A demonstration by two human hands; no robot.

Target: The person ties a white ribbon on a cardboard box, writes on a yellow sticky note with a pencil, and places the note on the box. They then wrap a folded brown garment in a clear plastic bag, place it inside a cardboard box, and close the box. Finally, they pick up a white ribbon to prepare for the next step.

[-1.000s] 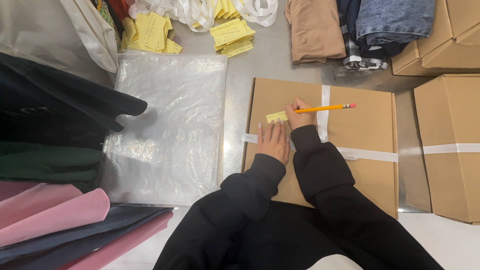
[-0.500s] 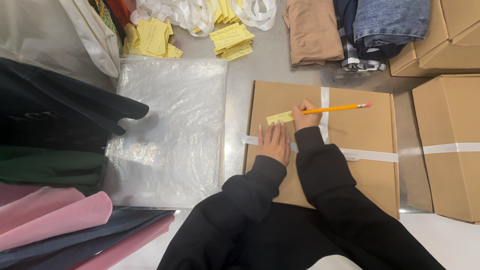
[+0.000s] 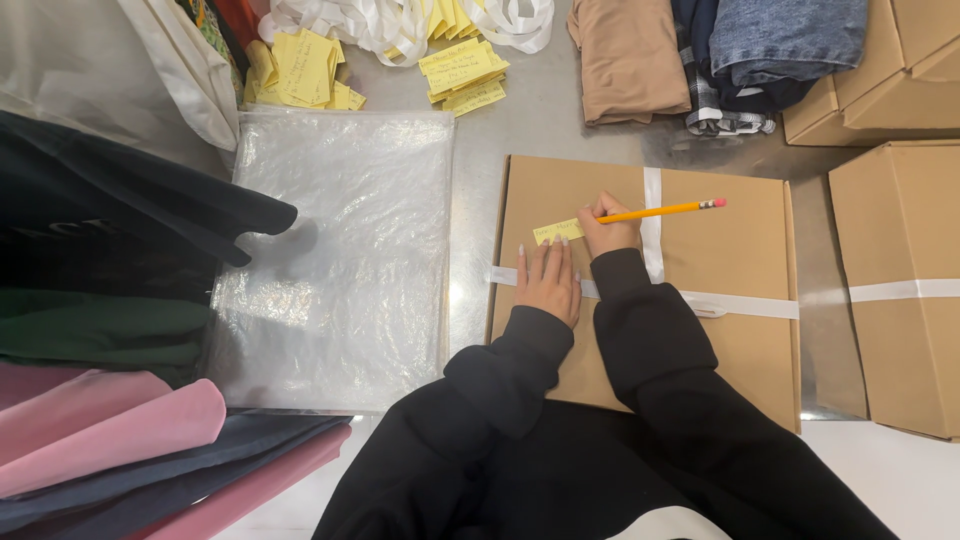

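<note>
Head view: steel table (image 3: 520, 130) crowded with cardboard boxes (image 3: 740, 250), folded clothes (image 3: 625, 55)

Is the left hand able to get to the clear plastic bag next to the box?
Probably yes. The left hand lies flat on the cardboard box, and the clear plastic bag lies just beside it with nothing between.

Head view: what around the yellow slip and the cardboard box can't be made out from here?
- Pencil tip: hidden behind the right hand.
- Marks on the yellow slip: too small to make out; its right end is covered by that hand.
- Cardboard box near edge: covered by the black sleeves.
- Left hand lies flat on the box; what is beneath the palm is hidden.
</note>
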